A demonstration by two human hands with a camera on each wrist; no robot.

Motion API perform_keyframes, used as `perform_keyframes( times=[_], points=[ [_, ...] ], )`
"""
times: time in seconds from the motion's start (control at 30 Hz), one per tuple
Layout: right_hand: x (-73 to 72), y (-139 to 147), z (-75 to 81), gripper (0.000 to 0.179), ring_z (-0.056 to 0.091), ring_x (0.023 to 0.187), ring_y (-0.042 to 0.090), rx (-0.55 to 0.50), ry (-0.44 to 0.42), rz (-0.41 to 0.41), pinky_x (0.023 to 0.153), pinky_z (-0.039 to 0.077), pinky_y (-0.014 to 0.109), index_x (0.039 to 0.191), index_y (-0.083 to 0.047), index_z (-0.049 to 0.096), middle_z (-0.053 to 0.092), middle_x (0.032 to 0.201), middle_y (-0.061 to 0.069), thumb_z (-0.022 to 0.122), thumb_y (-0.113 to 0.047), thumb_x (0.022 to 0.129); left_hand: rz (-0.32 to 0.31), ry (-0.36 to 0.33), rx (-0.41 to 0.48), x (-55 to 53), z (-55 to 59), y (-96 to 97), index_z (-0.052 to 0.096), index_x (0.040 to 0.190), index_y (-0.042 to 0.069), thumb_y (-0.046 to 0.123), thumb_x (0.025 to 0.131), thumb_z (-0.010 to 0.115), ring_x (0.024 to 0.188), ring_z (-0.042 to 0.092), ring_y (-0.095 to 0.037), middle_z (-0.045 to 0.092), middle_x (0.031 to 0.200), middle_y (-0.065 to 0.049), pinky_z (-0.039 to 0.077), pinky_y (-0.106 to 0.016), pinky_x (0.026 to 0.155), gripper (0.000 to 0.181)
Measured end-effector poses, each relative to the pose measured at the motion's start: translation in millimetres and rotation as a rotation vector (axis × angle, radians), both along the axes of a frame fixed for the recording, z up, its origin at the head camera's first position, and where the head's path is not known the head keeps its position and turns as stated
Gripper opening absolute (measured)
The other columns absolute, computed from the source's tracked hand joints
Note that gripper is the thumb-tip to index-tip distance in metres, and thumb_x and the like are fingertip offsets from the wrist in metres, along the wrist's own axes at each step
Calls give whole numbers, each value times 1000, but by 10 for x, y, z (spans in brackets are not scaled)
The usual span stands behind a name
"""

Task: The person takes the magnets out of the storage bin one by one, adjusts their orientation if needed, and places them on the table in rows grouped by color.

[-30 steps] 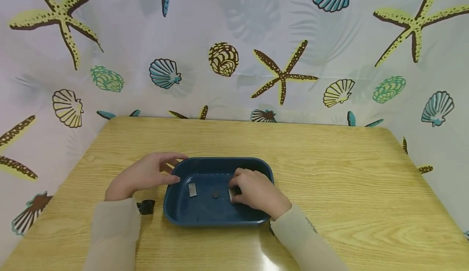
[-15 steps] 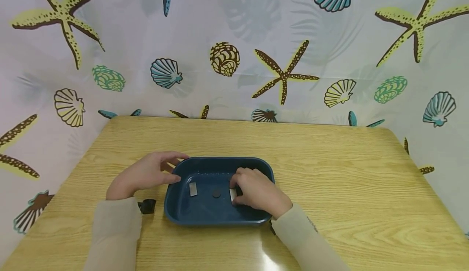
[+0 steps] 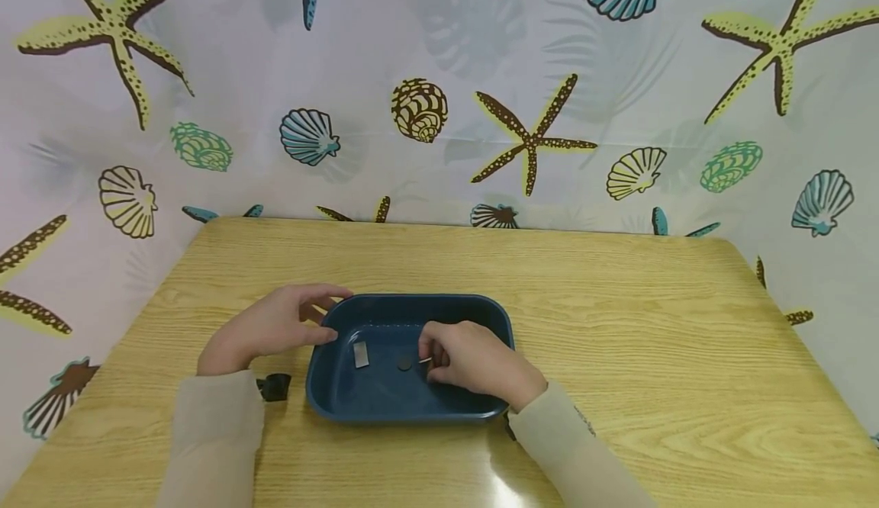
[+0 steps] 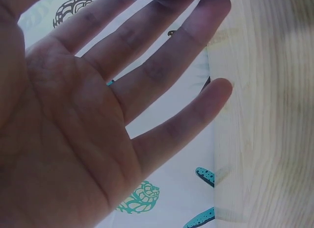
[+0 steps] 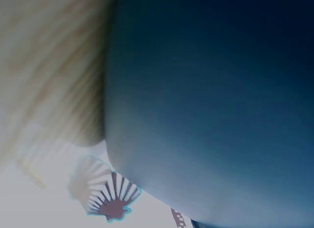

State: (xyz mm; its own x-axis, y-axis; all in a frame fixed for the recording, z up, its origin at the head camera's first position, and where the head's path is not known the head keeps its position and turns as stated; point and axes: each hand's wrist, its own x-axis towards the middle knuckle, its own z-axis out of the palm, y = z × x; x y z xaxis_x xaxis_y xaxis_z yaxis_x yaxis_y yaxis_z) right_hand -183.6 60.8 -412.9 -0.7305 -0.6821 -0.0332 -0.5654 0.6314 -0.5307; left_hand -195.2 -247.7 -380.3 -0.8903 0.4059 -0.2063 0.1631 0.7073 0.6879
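Thin pale piece [image 3: 425,360]: inside the tray, right of centre, pinched between the fingers and thumb of the right hand [image 3: 474,359]. Shows only as a short, narrow light sliver poking out left of the fingers, lying nearly level; the rest is hidden by the hand. Too small to read any marking. Can't tell whether it clears the tray floor.

Just left of it: dark grey disc [image 3: 404,363], flat, round, coin-like, low contrast against the blue. Further left: silver-grey rectangular plate [image 3: 361,355], flat on the floor, long axis roughly front to back, slightly skewed, much brighter than the disc. The three sit in a rough row, apart from each other.

Tray [image 3: 405,419]: deep navy blue, rounded rectangle, long side left-right, smooth walls, glossy highlights around the far left of the floor. In the right wrist view its blue wall, blurred, fills most of the picture; the fingers don't show there.

Left hand [image 3: 278,325]: at the tray's left end, fingers extended and spread, gripping nothing. Thumb tip at the left rim, fingertips by the far left corner. The left wrist view shows the palm with fingers apart.

Black object [image 3: 276,387] beside the left wrist; another dark bit, mostly covered, by the right cuff. Long cream sleeves [image 3: 216,432] on both arms. Light wood-grain table [image 3: 632,325] underneath, glare near the front edge. White cloth [image 3: 384,43] behind, starfish and seashell print.
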Motion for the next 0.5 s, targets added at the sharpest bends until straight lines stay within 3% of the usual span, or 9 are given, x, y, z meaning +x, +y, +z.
perform_keyframes(
  times=[0.27,0.5],
  points=[
    [-17,41,35,16,63,80,5,-109,-108,-38,75,53,21,110,-14,72,72,90,-6,76,-13,94,-4,-2,6,-11,-17,-9,51,150,7,14,94,73,120,66,-40,63,135,-24,61,-41,87,61],
    [-9,111,126,16,63,82,6,-209,-74,-52,75,52,22,111,-14,70,71,94,-3,74,-13,95,-6,4,4,-5,-8,-8,51,150,7,15,94,73,120,66,-40,63,135,-24,61,-43,90,61]
  ],
)
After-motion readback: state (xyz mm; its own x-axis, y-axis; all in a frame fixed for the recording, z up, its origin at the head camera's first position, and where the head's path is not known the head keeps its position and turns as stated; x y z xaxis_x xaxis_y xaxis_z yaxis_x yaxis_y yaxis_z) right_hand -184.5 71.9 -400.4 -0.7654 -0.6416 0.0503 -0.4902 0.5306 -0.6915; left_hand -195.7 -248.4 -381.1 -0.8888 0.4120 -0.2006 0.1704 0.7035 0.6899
